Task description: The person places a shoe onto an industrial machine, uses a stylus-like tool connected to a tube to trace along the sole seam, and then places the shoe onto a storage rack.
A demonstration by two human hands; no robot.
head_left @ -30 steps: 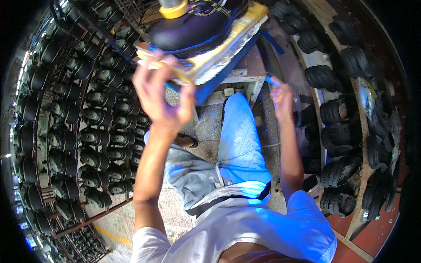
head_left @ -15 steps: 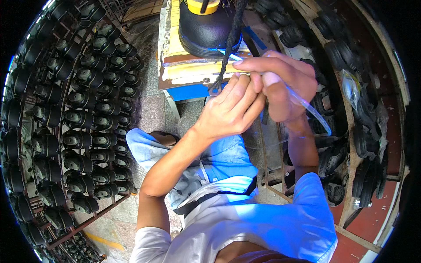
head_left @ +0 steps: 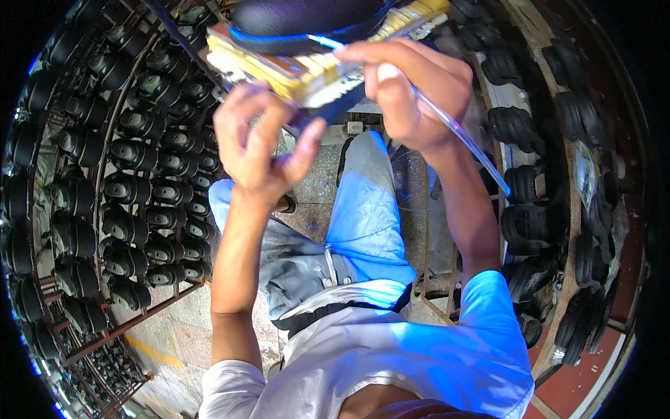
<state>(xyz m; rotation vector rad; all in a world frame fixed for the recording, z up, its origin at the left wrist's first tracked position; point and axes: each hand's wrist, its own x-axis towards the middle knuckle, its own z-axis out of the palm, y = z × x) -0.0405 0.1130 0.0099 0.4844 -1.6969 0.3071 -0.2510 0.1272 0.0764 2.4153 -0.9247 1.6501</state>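
A black, smooth leather-like shoe part [head_left: 307, 19] rests on a yellow-padded work stand [head_left: 328, 78] at the top, with a bright blue line along its lower edge. My right hand [head_left: 419, 91] pinches a slender translucent stick [head_left: 457, 130]. The stick's pale upper tip meets or nearly meets the shoe part's edge, while its other end slants down to the right. My left hand [head_left: 258, 140] is open at the stand's near-left corner, its fingers spread and slightly blurred. Whether those fingertips touch the stand, I cannot tell.
On the left, a tall metal rack [head_left: 105, 335] carries rows of black shoe parts [head_left: 125, 188]. Shelves on the right hold black soles [head_left: 520, 129] and a clear plastic bag [head_left: 586, 171]. My knees [head_left: 366, 188] are below the stand.
My left hand has moved left, away from my right hand, and its fingers have spread. The stand and shoe part appear turned and higher in view; the braided cord no longer hangs in front.
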